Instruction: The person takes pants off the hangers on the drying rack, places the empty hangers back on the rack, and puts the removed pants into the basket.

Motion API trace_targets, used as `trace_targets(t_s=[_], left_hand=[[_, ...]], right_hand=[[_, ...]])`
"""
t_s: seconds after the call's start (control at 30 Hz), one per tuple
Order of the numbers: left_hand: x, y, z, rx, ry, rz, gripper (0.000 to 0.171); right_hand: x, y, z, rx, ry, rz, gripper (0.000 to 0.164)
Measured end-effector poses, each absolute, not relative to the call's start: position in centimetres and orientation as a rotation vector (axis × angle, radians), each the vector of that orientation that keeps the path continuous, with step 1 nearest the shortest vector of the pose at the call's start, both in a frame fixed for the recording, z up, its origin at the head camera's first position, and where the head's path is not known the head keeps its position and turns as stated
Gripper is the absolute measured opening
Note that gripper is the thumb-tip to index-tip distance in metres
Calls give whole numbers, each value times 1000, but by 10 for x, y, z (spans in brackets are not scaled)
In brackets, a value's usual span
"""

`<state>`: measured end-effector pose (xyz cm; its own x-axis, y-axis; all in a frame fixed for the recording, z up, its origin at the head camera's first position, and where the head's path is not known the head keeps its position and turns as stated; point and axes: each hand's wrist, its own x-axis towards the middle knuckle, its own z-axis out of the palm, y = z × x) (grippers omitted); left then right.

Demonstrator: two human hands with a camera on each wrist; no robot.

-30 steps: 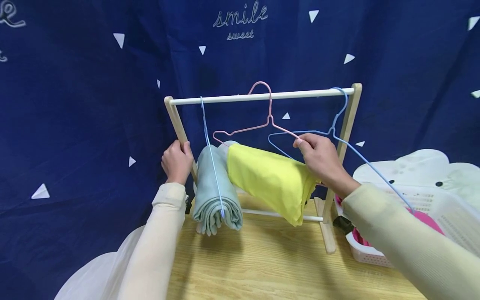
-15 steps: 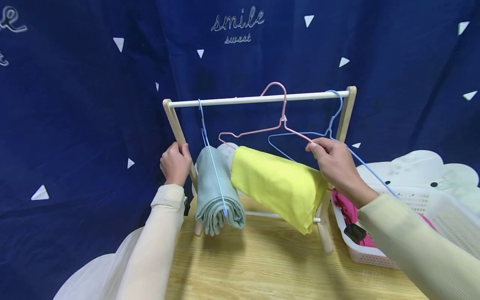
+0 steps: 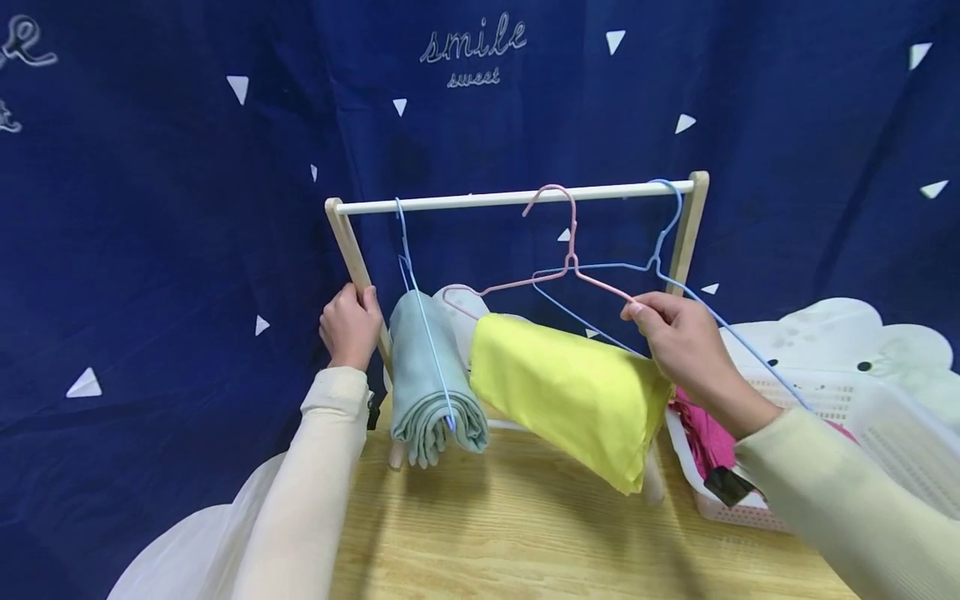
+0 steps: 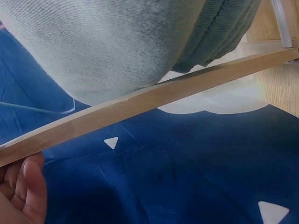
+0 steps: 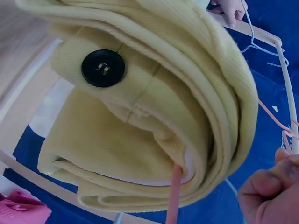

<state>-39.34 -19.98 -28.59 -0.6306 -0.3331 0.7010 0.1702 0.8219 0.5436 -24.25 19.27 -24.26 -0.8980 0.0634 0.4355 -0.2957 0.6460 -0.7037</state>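
Observation:
My right hand (image 3: 686, 346) pinches the sloping right arm of a pink wire hanger (image 3: 573, 242). Its hook tip shows in front of the rack's white rail. Over the hanger's lower bar hangs a folded yellow garment (image 3: 562, 383), whose black button (image 5: 103, 68) shows in the right wrist view. My left hand (image 3: 351, 327) grips the left wooden post of a small clothes rack (image 3: 348, 242); in the left wrist view its fingers (image 4: 32, 179) lie against that post. Beside it, a pale green folded garment (image 3: 427, 358) hangs from a blue hanger (image 3: 405, 237) on the rail.
Another blue hanger (image 3: 658, 250) hangs bare at the rail's right end. Right of the rack stands a white plastic basket (image 3: 900, 417) with pink cloth (image 3: 705, 433) inside. Wooden tabletop (image 3: 480, 542) lies in front, a dark blue curtain (image 3: 187, 208) behind.
My right hand has moved right and slightly down with the pink hanger and yellow garment. The hook, earlier over the rail, now shows its tip before it. My left hand keeps its grip.

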Motion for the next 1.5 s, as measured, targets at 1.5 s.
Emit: trace_targets(t_s=[1.5], left_hand=[[-355,-207,-267,110,-2332,-1024,37]], right_hand=[[-199,251,-279,186,-2273,1515,27]])
